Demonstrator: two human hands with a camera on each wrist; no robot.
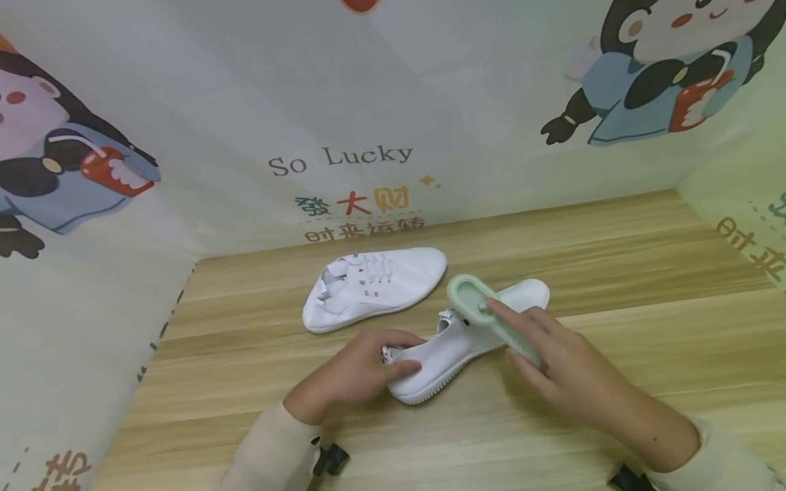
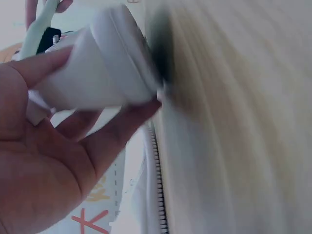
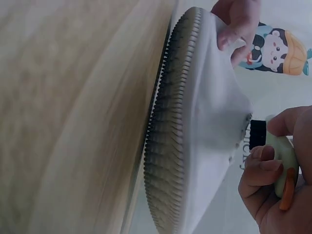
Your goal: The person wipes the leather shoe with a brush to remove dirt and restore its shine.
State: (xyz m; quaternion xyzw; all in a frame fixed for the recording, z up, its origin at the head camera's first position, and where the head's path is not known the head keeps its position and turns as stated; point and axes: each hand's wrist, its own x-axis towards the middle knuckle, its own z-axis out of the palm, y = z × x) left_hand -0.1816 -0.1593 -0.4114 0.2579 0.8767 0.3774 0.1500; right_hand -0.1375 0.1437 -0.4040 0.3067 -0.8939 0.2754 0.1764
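Observation:
My left hand [image 1: 353, 368] grips the heel of a white lace-up shoe [image 1: 432, 365], thumb on the near side and fingers at the collar opening. The toe points right and away, and in the right wrist view its ridged sole [image 3: 168, 126] shows above the wood. A pale green brush [image 1: 469, 293] is in my right hand [image 1: 571, 361], index finger laid along its back. Black bristles [image 3: 257, 134] face the lace area of the shoe, right at its surface. The left wrist view shows the heel [image 2: 83, 73] between thumb and fingers.
The second white shoe [image 1: 396, 283], with small red marks on its side, lies just behind on the wooden tabletop [image 1: 614, 259]. Printed sheets [image 1: 491, 102] with cartoon figures and lettering wall in the back and sides.

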